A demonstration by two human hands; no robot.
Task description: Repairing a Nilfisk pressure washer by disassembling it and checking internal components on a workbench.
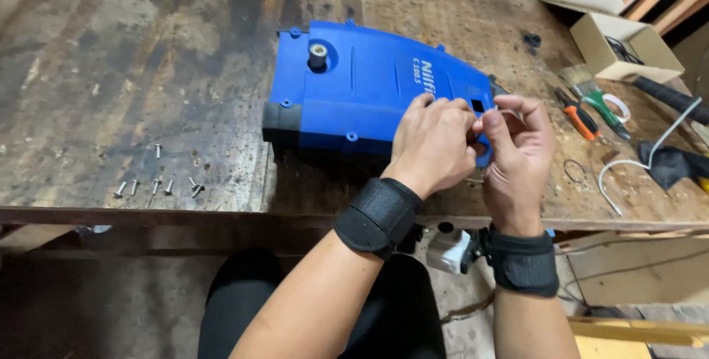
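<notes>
Loose screws at left on worn wooden tabletop. Blue plastic housing flat at centre. Left hand fingers curled at housing's right end beside square opening. Right hand pinching thin wire there. Pliers, brush, open cardboard box further right.

Our left hand and right hand meet fingertip to fingertip toward one o'clock, both curled in pinches. Our forearms rise from six o'clock, each wrist wrapped in a black band.
</notes>
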